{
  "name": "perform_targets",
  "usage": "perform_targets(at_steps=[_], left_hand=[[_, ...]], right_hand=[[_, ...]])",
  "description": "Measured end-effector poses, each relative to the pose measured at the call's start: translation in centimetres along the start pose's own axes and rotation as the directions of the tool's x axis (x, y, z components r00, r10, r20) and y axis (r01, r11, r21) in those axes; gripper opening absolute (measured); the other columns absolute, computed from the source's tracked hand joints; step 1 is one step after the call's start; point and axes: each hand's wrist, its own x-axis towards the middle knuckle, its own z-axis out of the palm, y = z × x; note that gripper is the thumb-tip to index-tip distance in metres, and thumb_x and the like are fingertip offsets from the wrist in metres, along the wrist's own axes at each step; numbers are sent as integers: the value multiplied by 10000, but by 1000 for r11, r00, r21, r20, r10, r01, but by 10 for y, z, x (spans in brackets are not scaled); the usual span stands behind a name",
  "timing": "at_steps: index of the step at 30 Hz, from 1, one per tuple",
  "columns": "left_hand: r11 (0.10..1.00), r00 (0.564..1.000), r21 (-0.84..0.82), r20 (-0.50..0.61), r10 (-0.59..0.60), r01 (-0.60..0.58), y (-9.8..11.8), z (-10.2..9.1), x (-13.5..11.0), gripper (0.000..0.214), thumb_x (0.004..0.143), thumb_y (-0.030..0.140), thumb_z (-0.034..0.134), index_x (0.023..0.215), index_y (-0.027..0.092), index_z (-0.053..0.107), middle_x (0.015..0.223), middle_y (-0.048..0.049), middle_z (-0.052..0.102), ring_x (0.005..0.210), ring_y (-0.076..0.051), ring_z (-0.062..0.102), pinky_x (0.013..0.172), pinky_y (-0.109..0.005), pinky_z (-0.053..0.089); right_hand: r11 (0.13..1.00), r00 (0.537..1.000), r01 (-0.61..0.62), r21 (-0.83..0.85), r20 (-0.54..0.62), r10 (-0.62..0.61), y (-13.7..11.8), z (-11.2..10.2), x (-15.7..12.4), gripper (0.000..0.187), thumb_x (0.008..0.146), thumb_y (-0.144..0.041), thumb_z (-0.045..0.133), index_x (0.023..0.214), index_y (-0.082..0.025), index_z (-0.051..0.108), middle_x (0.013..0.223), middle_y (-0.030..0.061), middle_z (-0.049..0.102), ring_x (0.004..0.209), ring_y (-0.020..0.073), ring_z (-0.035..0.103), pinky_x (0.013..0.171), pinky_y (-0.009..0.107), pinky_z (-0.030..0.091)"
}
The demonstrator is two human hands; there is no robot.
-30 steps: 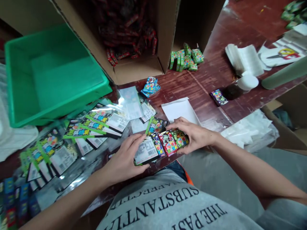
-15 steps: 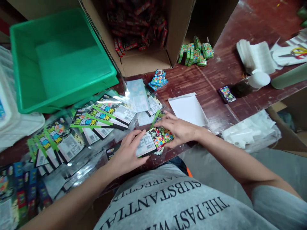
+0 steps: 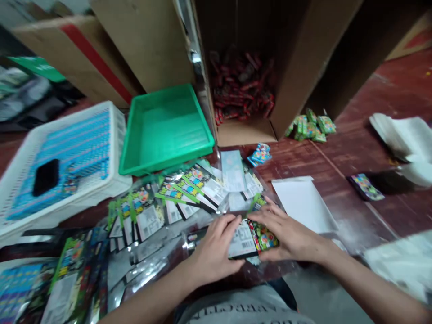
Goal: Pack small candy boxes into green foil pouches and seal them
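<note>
My left hand (image 3: 218,249) is closed around a printed packet (image 3: 242,243) with a white barcode label, thumb at its lower edge and fingers along the top. My right hand (image 3: 288,231) grips small green patterned candy boxes (image 3: 266,236) at the packet's right end. A narrow red patterned strip shows between label and green boxes. Partly hidden behind my right fingers is a green-edged card (image 3: 258,201). Left of the hands, several printed cards (image 3: 192,186) in clear sleeves lie fanned out on the table.
A green tray (image 3: 168,162) and a white basket (image 3: 116,130) stand at the back left. Cardboard boxes rise behind; one holds red packets (image 3: 241,96). Green boxes (image 3: 310,126), blue packets (image 3: 259,154), a white open box lid (image 3: 303,202) and a dark packet (image 3: 367,186) lie right of them.
The view has swung up and left, bringing the white basket into sight. Both hands keep their hold; less of the red patterned part shows between them now.
</note>
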Motion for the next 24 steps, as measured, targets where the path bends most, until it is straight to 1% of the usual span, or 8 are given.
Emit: perform_targets(at_steps=[2, 4, 9, 13, 17, 19, 21, 24], left_hand=[[997, 997, -41, -34, -64, 62, -4, 0, -3, 1033, 687, 308, 810, 1583, 246, 299, 1524, -139, 405, 1433, -353, 391, 1221, -527, 363], [990, 991, -91, -70, -111, 104, -8, -2, -7, 1066, 666, 317, 819, 1589, 269, 289, 1540, -135, 390, 1443, -358, 381, 1226, -531, 356], [987, 992, -131, -72, -108, 98, -9, -11, -14, 1133, 624, 389, 846, 1598, 261, 282, 1536, -138, 407, 1403, -369, 414, 1197, -530, 390], [995, 993, -29, -69, -100, 98, -14, -16, -21, 1045, 671, 374, 839, 1574, 221, 335, 1489, -153, 465, 1346, -371, 458, 1167, -553, 401], [992, 991, 79, -103, -88, 97, -31, -13, -27, 933, 753, 340, 812, 1557, 251, 348, 1503, -136, 465, 1360, -368, 450, 1152, -564, 400], [988, 992, 135, -108, -60, 74, -38, -9, -25, 885, 790, 323, 782, 1555, 228, 347, 1499, -141, 477, 1351, -373, 454, 1140, -573, 402], [984, 993, 173, -111, -32, 51, -40, -5, -21, 849, 822, 322, 749, 1555, 195, 341, 1475, -147, 502, 1322, -370, 471, 1122, -571, 416], [980, 991, 196, -129, -19, 44, -33, -3, -17, 830, 842, 356, 723, 1556, 191, 333, 1449, -149, 521, 1293, -366, 490, 1090, -571, 443]], right_hand=[[1000, 1000, -4, -13, 13, 4, 4, 2, 1, 1182, 746, -669, 793, 1647, -254, 151, 1586, 183, 449, 1439, 401, 455, 1212, 660, 339], [999, 1000, -14, -45, 27, 15, 9, 4, 1, 1165, 766, -614, 800, 1658, -284, 128, 1663, 168, 320, 1494, 408, 384, 1157, 617, 455], [999, 996, -6, -40, 86, 9, 23, -3, 11, 706, 911, -364, 682, 1548, -467, 394, 1483, 35, 591, 1362, 324, 573, 1047, 519, 595], [997, 996, -32, -65, 77, 37, 22, -26, 30, 658, 925, -419, 681, 1539, -399, 447, 1521, 88, 543, 1393, 362, 526, 1092, 576, 525], [982, 961, -70, -174, 252, 113, 28, -44, 40, 986, 815, -564, 779, 1624, -283, 290, 1662, 147, 332, 1511, 430, 313, 1211, 714, 227], [983, 940, -78, -169, 317, 129, 35, -44, 39, 1077, 771, -531, 830, 1634, -262, 245, 1662, 145, 338, 1520, 407, 290, 1234, 705, 137], [985, 943, -70, -157, 311, 116, 40, -41, 36, 1000, 789, -466, 833, 1610, -249, 305, 1585, 138, 462, 1471, 365, 371, 1238, 675, 159], [989, 980, -24, -144, 193, 52, 39, -35, 35, 812, 850, -470, 781, 1537, -216, 428, 1434, 148, 585, 1343, 334, 500, 1183, 630, 328]])
